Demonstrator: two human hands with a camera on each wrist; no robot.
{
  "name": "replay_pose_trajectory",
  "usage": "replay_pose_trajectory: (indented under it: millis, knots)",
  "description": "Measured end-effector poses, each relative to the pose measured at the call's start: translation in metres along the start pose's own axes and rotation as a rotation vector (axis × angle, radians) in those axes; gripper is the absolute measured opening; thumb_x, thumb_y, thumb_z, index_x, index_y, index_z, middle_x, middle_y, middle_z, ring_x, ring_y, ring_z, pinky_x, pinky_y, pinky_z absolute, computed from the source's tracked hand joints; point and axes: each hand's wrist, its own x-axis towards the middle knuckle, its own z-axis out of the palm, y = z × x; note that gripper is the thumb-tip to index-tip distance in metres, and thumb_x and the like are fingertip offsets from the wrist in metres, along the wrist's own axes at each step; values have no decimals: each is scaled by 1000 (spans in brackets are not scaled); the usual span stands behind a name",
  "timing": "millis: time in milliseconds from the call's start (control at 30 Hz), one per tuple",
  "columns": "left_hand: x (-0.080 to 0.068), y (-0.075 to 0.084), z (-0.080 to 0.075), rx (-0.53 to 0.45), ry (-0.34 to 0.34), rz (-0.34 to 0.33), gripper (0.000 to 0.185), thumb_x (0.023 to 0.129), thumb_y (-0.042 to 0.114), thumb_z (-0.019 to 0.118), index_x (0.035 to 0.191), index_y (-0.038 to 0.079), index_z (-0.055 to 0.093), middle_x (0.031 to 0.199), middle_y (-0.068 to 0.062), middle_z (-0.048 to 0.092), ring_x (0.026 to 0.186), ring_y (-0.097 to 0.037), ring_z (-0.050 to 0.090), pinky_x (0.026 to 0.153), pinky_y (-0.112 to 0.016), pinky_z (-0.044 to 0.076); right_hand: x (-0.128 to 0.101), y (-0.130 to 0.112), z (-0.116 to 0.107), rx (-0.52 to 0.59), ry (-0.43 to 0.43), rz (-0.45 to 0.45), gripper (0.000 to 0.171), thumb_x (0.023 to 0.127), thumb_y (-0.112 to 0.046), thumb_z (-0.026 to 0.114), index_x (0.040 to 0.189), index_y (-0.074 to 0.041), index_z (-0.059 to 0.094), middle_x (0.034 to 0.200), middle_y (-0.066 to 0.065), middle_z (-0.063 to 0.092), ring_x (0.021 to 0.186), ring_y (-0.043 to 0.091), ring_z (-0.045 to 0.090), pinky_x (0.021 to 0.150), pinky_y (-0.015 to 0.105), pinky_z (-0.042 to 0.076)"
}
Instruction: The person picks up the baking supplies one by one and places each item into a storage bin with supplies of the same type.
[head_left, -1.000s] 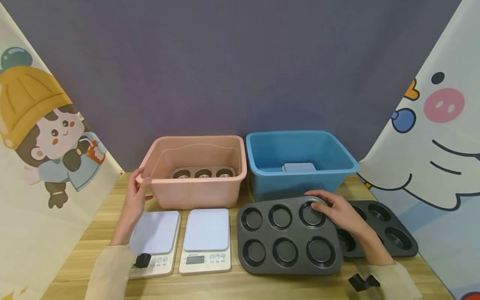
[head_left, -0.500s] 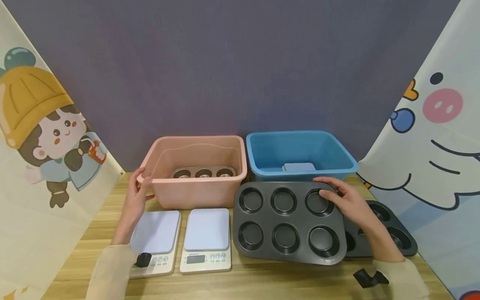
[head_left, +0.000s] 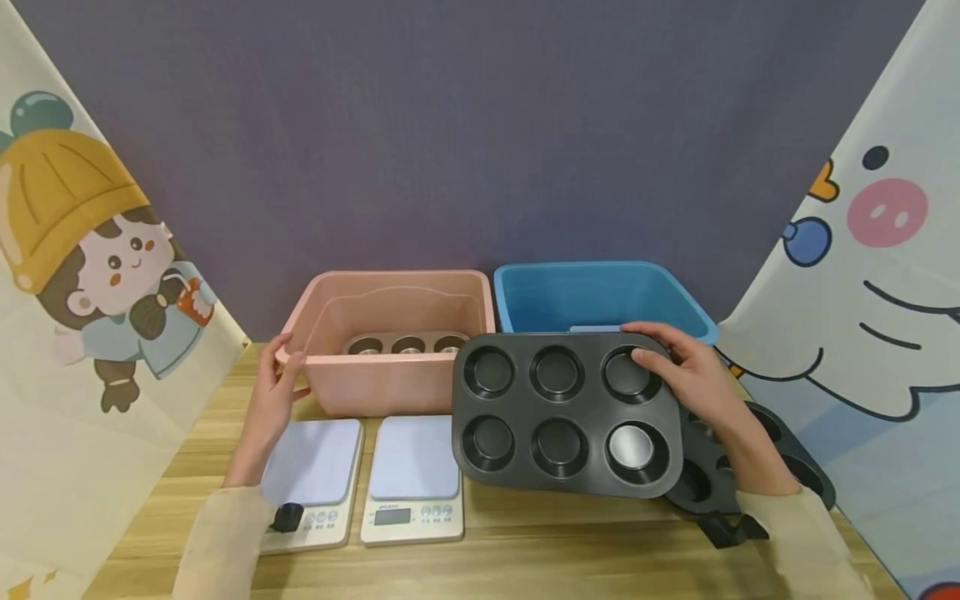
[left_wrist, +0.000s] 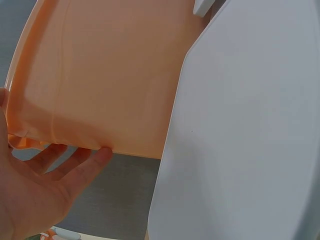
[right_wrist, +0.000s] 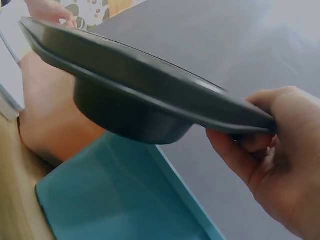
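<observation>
My right hand [head_left: 693, 375] pinches the right end of a dark muffin tin [head_left: 522, 411], thumb on its top face and fingers beneath. The tin is lifted and tilted toward me, in front of the blue bin [head_left: 600, 275], and overlaps the pink bin's right front corner in the head view. From the right wrist, the muffin tin's [right_wrist: 150, 80] edge and a cup's underside show above the bins. At the pink bin's [head_left: 382, 392] left front corner, my left hand [head_left: 270, 400] grips the rim. Its fingers [left_wrist: 85, 170] lie against the bin's outside in the left wrist view.
Inside the pink bin sits another muffin tin [head_left: 408, 340]. A white slab [head_left: 596, 328] lies in the blue bin. Two white kitchen scales, a left scale [head_left: 315, 467] and a right scale [head_left: 415, 475], lie in front. Another dark muffin tin [head_left: 693, 483] is partly hidden under my right arm.
My right hand has raised the muffin tin from low over the table, moving it away from me and slightly left, and its near side tips up. My left hand stays on the pink bin.
</observation>
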Motion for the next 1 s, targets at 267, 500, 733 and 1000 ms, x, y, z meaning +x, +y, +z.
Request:
replay_pose_trajectory:
  millis: [267,500,733,1000]
  knots:
    - [2,0,1,-9,8,-21,57,107,31,40,157,18,16,154,-19,25,109,-2,44,75,-17,53,25,-19,2,47,52,-26,37,101,-24,59,138,-23,58,140,-4,56,123,-4,49,87,11,46]
    - [1,-1,2,-20,16,-22,56,107,32,41,157,19,18,150,-17,27,108,1,45,75,-16,53,49,-35,4,128,104,-119,36,100,-18,60,136,-15,60,129,-6,61,98,5,62,74,17,53]
    - [1,-4,2,-9,8,-2,57,107,34,41,157,19,18,151,-19,26,109,2,45,75,-16,53,72,-47,7,178,127,-205,35,100,-14,60,134,-10,61,119,-13,64,77,8,66,62,20,53]
    - [1,-4,3,1,18,-1,57,107,33,40,157,18,18,150,-19,27,109,1,44,75,-17,53,95,-64,14,263,119,-251,34,100,-16,60,133,-10,61,109,-4,67,71,16,68,60,22,55]
